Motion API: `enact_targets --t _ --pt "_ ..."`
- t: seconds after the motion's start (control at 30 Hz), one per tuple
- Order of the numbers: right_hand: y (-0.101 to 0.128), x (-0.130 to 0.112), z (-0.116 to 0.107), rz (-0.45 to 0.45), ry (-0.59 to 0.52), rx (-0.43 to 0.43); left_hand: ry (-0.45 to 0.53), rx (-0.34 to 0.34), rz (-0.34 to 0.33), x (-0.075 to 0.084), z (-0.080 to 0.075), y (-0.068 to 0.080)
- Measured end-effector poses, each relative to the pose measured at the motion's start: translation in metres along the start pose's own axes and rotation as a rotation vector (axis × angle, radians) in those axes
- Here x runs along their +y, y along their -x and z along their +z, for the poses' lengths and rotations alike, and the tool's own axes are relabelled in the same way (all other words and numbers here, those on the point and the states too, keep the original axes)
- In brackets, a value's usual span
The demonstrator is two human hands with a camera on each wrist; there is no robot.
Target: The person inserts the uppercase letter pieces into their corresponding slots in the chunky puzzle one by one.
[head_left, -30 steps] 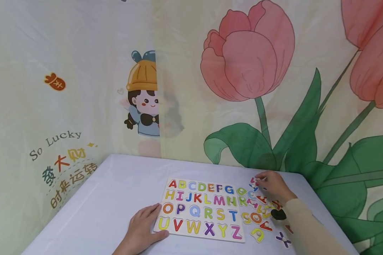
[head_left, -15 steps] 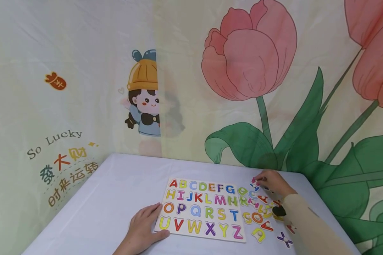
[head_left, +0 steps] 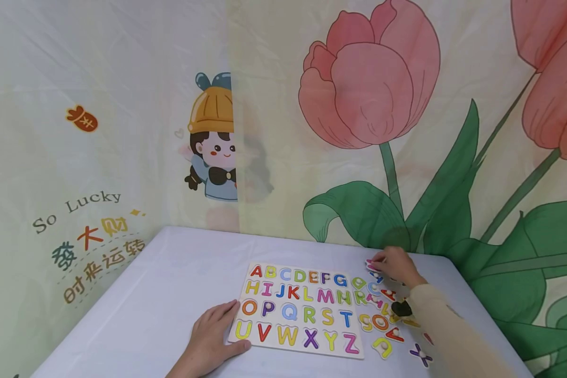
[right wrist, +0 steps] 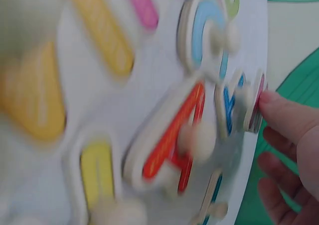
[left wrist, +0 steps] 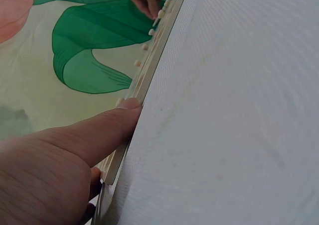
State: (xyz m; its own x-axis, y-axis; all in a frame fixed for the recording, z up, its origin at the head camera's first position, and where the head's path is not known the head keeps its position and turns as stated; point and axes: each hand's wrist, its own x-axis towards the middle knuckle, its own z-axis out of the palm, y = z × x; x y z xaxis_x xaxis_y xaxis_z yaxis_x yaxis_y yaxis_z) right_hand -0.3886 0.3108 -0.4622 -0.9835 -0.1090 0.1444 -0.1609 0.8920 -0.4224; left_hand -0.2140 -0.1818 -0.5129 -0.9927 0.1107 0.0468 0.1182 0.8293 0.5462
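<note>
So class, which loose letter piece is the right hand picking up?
The pink-edged piece at the far end of the loose pile, tilted on edge in the right hand; the others lie flat.

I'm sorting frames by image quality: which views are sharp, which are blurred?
Head view: sharp, evenly lit, the board letters readable. Left wrist view: fairly sharp on the left hand and cloth weave. Right wrist view: heavily blurred, loose letters smeared, only the right hand fingertips clearer.
</note>
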Motion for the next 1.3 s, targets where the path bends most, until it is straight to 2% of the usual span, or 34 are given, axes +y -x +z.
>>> enact_targets --t 0.13,0.4,0.73,0.9,1.13,1.3 --pt "-0.002 -0.013 0.006 0.066 -0.035 0.016 -0.007 -0.004 -0.003 0.001 -0.001 0.000" --pt "-0.006 -0.029 0.018 0.117 -0.050 0.067 -0.002 -0.001 0.000 0.001 -0.001 0.000" --pt "-0.008 -0.032 0.033 0.198 -0.042 0.109 0.000 -0.006 0.004 0.001 -0.003 0.000" --pt "-0.007 -0.027 0.029 0.143 -0.085 0.071 0.008 -0.008 -0.004 0.001 -0.001 0.000" --pt "-0.010 -0.018 0.017 -0.028 -0.142 -0.031 -0.003 -0.007 0.005 0.002 -0.003 -0.001" --pt "-0.011 -0.012 0.018 -0.073 -0.148 -0.066 -0.004 -0.010 -0.010 0.002 -0.002 -0.001"
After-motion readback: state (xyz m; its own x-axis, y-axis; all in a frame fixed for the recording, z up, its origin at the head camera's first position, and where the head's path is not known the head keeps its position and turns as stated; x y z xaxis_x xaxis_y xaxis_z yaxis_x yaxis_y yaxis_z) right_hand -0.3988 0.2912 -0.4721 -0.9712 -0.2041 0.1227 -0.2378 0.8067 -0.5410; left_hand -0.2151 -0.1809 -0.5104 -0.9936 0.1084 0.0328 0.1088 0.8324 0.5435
